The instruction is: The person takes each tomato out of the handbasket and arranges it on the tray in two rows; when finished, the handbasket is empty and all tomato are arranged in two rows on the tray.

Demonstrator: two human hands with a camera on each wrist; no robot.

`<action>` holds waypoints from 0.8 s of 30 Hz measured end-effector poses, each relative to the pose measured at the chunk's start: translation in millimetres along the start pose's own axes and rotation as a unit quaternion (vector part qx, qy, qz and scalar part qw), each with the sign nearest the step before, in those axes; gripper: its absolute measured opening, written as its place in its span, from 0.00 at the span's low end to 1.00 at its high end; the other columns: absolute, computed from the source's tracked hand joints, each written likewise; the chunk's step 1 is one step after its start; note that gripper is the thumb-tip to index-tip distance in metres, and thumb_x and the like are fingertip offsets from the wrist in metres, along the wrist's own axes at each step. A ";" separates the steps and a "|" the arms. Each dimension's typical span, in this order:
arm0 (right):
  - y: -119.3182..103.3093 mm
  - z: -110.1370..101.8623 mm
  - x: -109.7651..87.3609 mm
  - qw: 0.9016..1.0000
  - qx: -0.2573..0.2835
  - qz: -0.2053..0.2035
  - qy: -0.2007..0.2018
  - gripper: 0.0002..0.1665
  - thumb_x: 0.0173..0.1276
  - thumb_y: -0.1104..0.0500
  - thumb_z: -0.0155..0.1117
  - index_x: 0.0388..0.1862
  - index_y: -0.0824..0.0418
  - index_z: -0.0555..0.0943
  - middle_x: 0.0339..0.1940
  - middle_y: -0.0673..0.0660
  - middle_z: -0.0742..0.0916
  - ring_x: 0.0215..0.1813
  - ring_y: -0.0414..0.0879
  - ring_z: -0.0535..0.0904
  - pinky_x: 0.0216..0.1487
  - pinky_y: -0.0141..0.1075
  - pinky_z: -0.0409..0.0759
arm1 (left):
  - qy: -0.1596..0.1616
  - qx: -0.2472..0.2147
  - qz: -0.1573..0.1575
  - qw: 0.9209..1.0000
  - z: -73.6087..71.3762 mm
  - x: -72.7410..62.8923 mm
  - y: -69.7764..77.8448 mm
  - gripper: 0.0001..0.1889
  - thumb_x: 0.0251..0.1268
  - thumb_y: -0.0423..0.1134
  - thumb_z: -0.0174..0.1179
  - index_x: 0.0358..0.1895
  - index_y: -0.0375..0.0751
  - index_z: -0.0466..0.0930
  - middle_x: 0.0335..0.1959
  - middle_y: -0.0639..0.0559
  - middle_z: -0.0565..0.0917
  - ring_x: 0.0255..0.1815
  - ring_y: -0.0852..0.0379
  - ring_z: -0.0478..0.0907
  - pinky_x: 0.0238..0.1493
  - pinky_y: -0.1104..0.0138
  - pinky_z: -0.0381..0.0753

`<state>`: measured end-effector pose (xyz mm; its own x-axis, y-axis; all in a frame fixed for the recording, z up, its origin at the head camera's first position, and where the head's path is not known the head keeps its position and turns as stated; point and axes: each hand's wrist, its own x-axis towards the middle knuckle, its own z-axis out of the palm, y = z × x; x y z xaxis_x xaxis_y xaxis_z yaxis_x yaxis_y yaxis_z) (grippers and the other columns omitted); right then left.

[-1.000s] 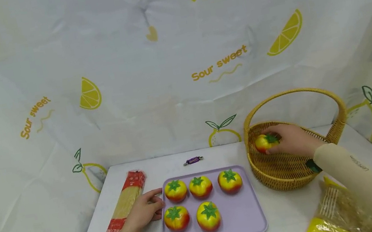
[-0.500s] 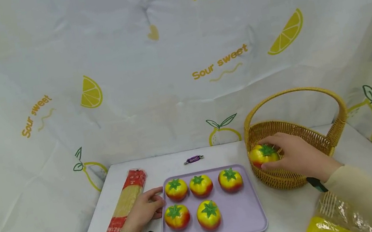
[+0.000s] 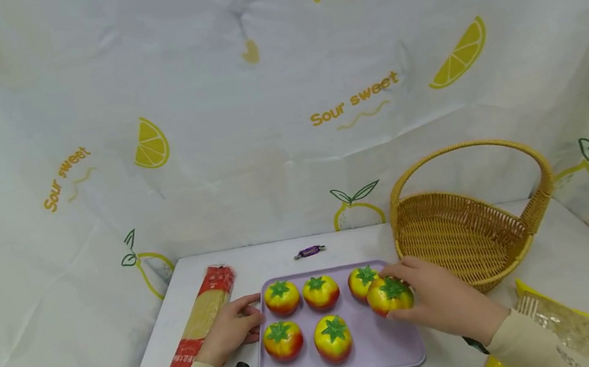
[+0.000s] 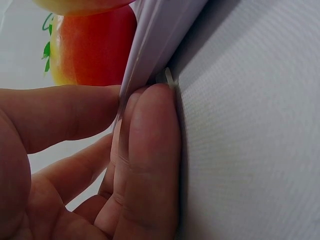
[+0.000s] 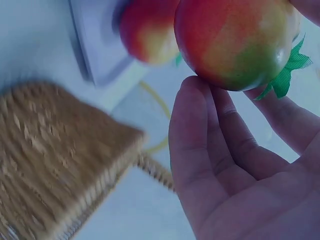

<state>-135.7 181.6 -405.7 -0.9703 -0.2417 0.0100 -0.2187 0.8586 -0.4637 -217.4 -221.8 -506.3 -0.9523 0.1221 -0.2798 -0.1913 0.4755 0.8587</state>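
Observation:
My right hand grips a red-and-yellow artificial tomato with a green star-shaped leaf top, over the right part of the lilac tray. In the right wrist view the fingertips meet the underside of this tomato. Several similar tomatoes sit on the tray in two rows; the held one partly covers the back-right tomato. At the tray's left edge is my left hand, pinching the rim. In the left wrist view, the thumb and fingers lie either side of the tray rim.
A wicker basket with a tall handle stands right of the tray, nothing showing inside. Left lies a red-labelled pack of noodles; behind the tray, a small purple-wrapped candy. A yellow-edged clear bag lies front right, partly under the right forearm.
My right hand has lifted the tomato out of the basket and carried it left and nearer, over the tray. The left hand has stayed at the tray's edge.

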 end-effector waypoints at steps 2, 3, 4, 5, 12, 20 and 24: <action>-3.7 9.6 -1.1 1.000 -0.006 -0.002 -0.005 0.39 0.55 0.40 0.88 0.64 0.51 0.86 0.52 0.49 0.84 0.49 0.42 0.80 0.56 0.48 0.88 | 0.000 0.002 0.000 1.000 0.1 0.6 -1.3 0.27 0.74 0.37 0.67 0.74 0.45 0.79 0.45 0.46 0.82 0.35 0.51 0.82 0.41 0.62 0.93; -5.4 13.9 -1.9 1.000 -0.010 -0.002 -0.007 0.39 0.54 0.40 0.88 0.63 0.50 0.86 0.51 0.48 0.84 0.48 0.41 0.79 0.56 0.47 0.87 | 0.000 0.003 0.000 1.000 0.2 0.7 -1.6 0.27 0.74 0.37 0.67 0.74 0.45 0.79 0.45 0.46 0.82 0.36 0.51 0.82 0.41 0.62 0.93; -6.4 18.0 -2.5 1.000 -0.014 -0.004 -0.007 0.39 0.54 0.41 0.88 0.63 0.50 0.86 0.50 0.48 0.84 0.47 0.40 0.79 0.55 0.46 0.87 | 0.000 0.003 0.000 1.000 0.1 1.0 -2.1 0.27 0.74 0.37 0.67 0.74 0.46 0.79 0.45 0.46 0.82 0.36 0.51 0.82 0.41 0.62 0.93; -7.2 21.3 -3.3 1.000 -0.015 -0.008 -0.007 0.39 0.53 0.40 0.89 0.63 0.49 0.86 0.50 0.47 0.83 0.47 0.40 0.78 0.55 0.46 0.87 | -0.001 0.003 0.000 1.000 -0.1 1.0 -2.2 0.27 0.74 0.37 0.67 0.75 0.46 0.79 0.45 0.46 0.82 0.36 0.51 0.82 0.41 0.62 0.93; -7.0 37.2 -7.6 0.998 -0.037 -0.041 -0.010 0.37 0.54 0.39 0.87 0.62 0.48 0.86 0.55 0.48 0.85 0.48 0.38 0.80 0.53 0.45 0.86 | -0.001 0.002 -0.002 1.000 -0.4 -0.3 -2.0 0.27 0.74 0.37 0.67 0.75 0.46 0.79 0.45 0.46 0.82 0.36 0.51 0.83 0.41 0.62 0.93; -5.0 44.2 -7.7 0.998 -0.033 -0.040 -0.031 0.38 0.56 0.40 0.87 0.62 0.52 0.86 0.53 0.48 0.85 0.47 0.37 0.79 0.51 0.43 0.87 | -0.002 0.001 0.000 1.000 -0.5 -1.0 -0.1 0.27 0.74 0.38 0.68 0.74 0.46 0.79 0.45 0.46 0.82 0.36 0.51 0.83 0.42 0.62 0.93; -2.8 46.0 -6.7 0.998 -0.030 -0.042 -0.041 0.38 0.55 0.39 0.87 0.62 0.52 0.86 0.52 0.47 0.85 0.47 0.38 0.79 0.51 0.44 0.87 | 0.001 0.002 -0.002 1.000 -0.4 -1.2 0.4 0.27 0.74 0.37 0.68 0.74 0.45 0.79 0.45 0.46 0.82 0.36 0.51 0.82 0.41 0.63 0.93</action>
<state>-123.8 160.0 -445.2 -0.9371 -0.3480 -0.0280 -0.3067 0.8588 -0.4104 -216.5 -222.2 -505.5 -0.9520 0.1192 -0.2819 -0.1935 0.4791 0.8562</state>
